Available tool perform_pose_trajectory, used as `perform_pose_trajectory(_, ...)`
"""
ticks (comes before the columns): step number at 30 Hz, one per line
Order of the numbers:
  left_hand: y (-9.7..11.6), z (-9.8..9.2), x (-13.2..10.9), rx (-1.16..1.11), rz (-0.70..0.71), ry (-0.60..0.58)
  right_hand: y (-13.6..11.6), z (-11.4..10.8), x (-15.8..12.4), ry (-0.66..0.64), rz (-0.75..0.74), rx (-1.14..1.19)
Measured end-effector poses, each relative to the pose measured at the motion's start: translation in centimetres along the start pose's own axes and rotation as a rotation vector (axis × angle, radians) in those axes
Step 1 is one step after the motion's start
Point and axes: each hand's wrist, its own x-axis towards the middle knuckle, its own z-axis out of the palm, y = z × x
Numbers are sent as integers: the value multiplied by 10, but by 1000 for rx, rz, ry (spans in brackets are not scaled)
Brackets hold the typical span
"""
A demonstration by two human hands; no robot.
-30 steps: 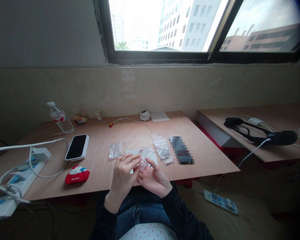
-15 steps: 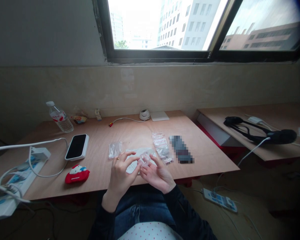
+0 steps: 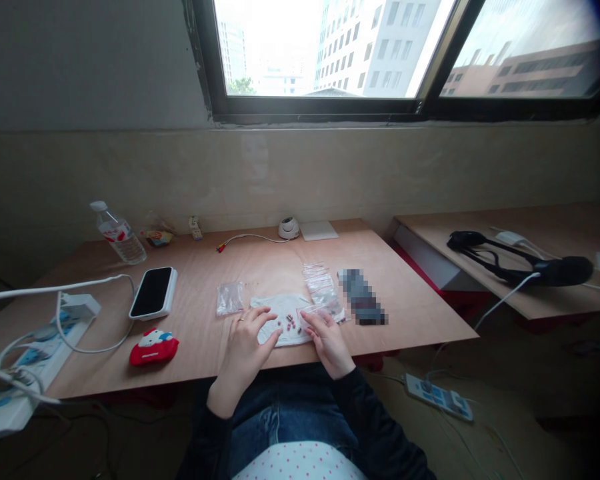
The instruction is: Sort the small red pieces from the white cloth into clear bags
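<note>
A white cloth or sheet lies near the table's front edge, with several small dark red bead-like pieces on it. My left hand hovers over its left part, fingers spread and nothing between them. At the right side, my right hand pinches a small clear plastic bag with a red line, partly hidden by the fingers. Just beyond lies a row of clear zip bags with red strips. Another clear bag rests left of the cloth.
On the left are a red pouch, a white-cased phone, a power strip with cables and a water bottle. A blurred-out dark object lies right. A dome camera stands at the back.
My hands have moved apart. The clear bag has gone from between both hands to the right, in my right hand only. The small pieces on the cloth now show.
</note>
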Motion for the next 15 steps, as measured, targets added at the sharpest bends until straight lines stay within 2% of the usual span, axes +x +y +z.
perform_pose_trajectory(5, -7, 7, -2, -8, -63, -90, 31, -7, 7, 112, -397, -542)
perform_pose_trajectory(8, -9, 9, -3, -5, -89, -134, 41, -11, 7, 89, -588, -799)
perform_pose_trajectory(15, -12, 18, -3, 8, -88, -123, 44, -15, 11, 48, -690, -968)
